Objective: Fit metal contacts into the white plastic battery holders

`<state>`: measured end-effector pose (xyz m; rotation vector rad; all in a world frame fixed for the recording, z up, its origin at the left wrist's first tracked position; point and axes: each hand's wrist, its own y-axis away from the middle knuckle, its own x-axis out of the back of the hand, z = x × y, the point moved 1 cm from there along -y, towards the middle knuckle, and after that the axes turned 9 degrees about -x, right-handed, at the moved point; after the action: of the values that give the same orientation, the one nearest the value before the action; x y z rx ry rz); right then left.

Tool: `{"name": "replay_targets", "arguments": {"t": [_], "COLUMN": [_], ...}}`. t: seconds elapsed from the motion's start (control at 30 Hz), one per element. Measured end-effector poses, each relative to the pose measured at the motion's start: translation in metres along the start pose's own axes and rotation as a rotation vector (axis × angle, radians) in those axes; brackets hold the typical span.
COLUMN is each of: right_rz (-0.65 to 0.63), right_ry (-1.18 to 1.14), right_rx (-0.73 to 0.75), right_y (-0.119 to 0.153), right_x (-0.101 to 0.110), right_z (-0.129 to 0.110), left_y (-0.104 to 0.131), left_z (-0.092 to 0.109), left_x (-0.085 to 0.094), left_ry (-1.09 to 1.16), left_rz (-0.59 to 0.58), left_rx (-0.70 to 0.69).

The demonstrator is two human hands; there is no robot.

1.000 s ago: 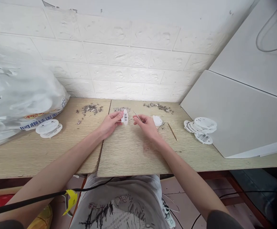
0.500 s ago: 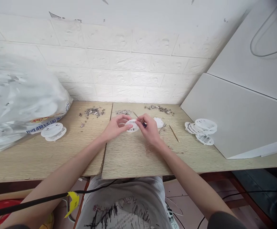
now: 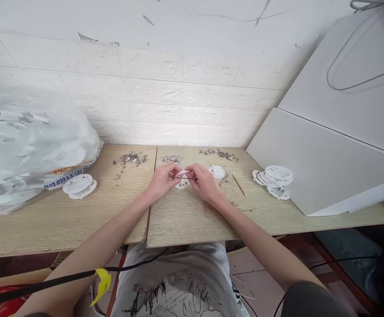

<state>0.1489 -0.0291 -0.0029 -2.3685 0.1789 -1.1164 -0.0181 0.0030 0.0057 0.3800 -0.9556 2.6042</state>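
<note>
Over the middle of the table, my left hand [image 3: 164,179] pinches the left edge of a white round plastic plate [image 3: 182,185] bearing small metal pieces. A white curved edge arches above it; whether this belongs to the same plate I cannot tell. My right hand [image 3: 202,181] is closed at the right side, around a thin screwdriver-like tool [image 3: 186,178] with a dark handle. Its shaft lies crosswise between both hands, and my right fingertips also touch the white part. Just right of my hands lies another white round plate [image 3: 217,171].
Small metal parts lie in piles at left [image 3: 133,158], centre [image 3: 172,159] and right [image 3: 219,154]. Tweezers [image 3: 224,178] and a thin stick [image 3: 239,185] lie at right. White plates are stacked left [image 3: 79,186] and right [image 3: 278,175]. A plastic bag [image 3: 36,145] and a large white panel [image 3: 337,163] flank them.
The tool has swung from pointing up and away to lying crosswise between the hands. My left fingers have closed in more. The camera view has shifted slightly.
</note>
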Motion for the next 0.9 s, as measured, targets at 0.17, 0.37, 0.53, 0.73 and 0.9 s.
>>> {"name": "replay_targets", "arguments": {"t": [0.17,0.37,0.53,0.73,0.9], "right_rz": [-0.269,-0.787,-0.775,-0.695,-0.597], "right_ry": [-0.370,-0.501,-0.438,-0.427,-0.404], "right_rx": [-0.463,-0.766,-0.808,-0.780,-0.737], "right_y": [-0.015,-0.037,-0.040,-0.034,-0.023], "right_x": [0.005,0.002,-0.009,-0.009,0.000], "right_z": [-0.001,0.016,0.028,0.023,0.001], "left_y": [-0.016,-0.030,-0.032,-0.026,-0.014], "left_z": [0.002,0.000,-0.006,-0.008,-0.008], "left_x": [0.000,0.005,0.002,0.000,-0.003], "left_ry": [-0.136,0.018,0.043,-0.028,-0.208], "left_rz": [-0.098,-0.472,-0.503,-0.464,-0.444], "left_rx": [0.345,0.534,0.590,0.546,0.490]}}
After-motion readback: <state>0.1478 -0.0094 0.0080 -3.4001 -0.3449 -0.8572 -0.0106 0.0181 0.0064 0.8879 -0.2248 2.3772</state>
